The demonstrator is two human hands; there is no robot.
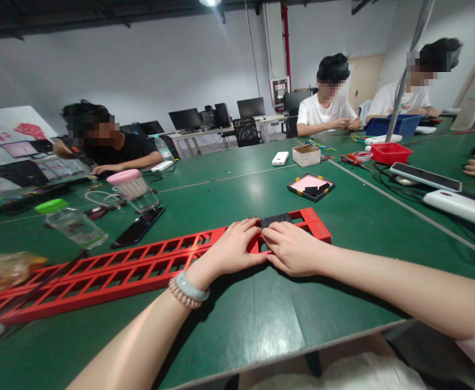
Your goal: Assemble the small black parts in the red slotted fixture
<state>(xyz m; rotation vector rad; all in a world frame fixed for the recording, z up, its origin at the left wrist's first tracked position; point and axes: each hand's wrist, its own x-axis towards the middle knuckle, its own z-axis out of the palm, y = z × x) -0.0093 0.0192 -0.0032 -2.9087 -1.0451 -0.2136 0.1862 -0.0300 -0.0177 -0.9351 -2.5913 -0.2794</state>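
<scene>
A long red lattice rack [140, 262] lies across the green table [262, 325], running from the left edge to the middle. A small black perforated part [276, 220] sits in the rack near its right end. My left hand [233, 250] rests on the rack, its fingers curled and pressing at the black part's left side. My right hand [292, 249] lies next to it, fingertips pressed against the part's near edge. The two hands touch each other. A bead bracelet and a pale bangle [188, 290] circle my left wrist.
Two clear jars, one with a green lid [70, 222] and one with a pink lid [134, 189], and a black phone [139, 226] stand left. A tray with a pink mat [310, 186], a small box [306, 155], red bin [391, 153] and devices lie right. Three other people sit around the table.
</scene>
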